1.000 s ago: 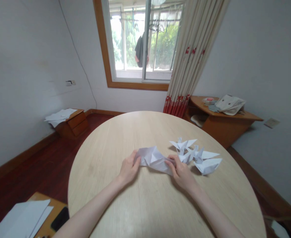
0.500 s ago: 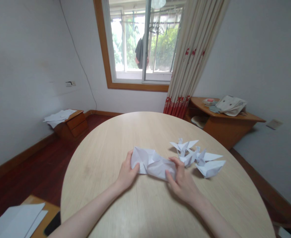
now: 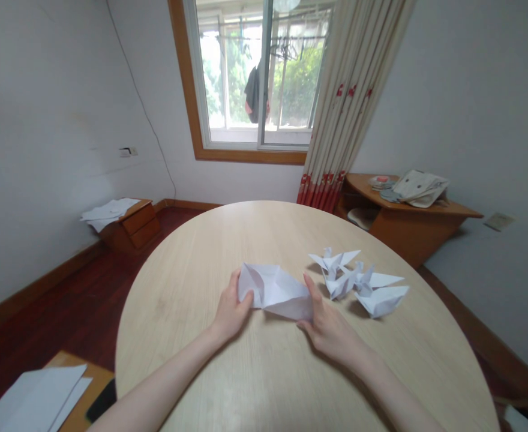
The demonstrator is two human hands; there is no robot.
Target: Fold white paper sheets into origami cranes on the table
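A white sheet of folded paper (image 3: 286,293), creased and partly opened out, is held above the middle of the round table (image 3: 192,360). My left hand (image 3: 233,309) grips its left end, thumb on the near face and fingers behind. At the other end, my right hand (image 3: 324,321) has the paper's edge between thumb and forefinger, which are spread along it; its other fingers are mostly hidden. Just to the right lie several folded paper cranes (image 3: 383,300) in a cluster, close to my right hand but apart from it.
White sheets (image 3: 34,396) lie on a wooden surface at lower left, beside a dark object (image 3: 102,401). More papers cover a small cabinet (image 3: 140,225) by the left wall. A corner desk (image 3: 426,225) with a cloth bag (image 3: 421,187) stands behind the table at right.
My right hand has shifted its grip: the thumb moved off the paper's face to its lower edge. The paper's right part is now flatter. My left hand stays at its end.
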